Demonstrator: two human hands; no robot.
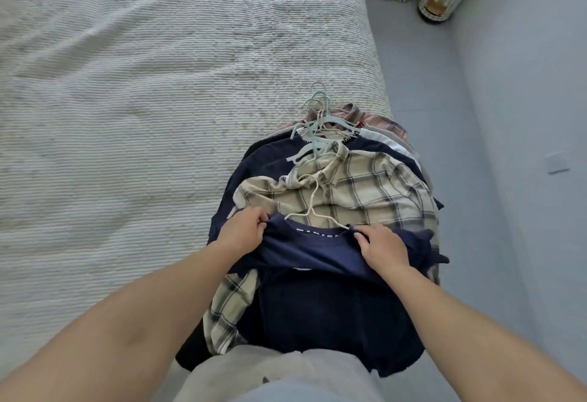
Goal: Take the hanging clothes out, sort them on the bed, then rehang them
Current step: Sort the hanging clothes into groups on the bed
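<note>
both hands grip the navy tee [317, 250] at its shoulders — left hand [243, 231] pinching, right hand [382, 247] closed on cloth. beyond the fingers, the pile [343, 185] lies on the bed [143, 99], hangers [320, 125] in — sorting barely begun, rehanging left.
</note>
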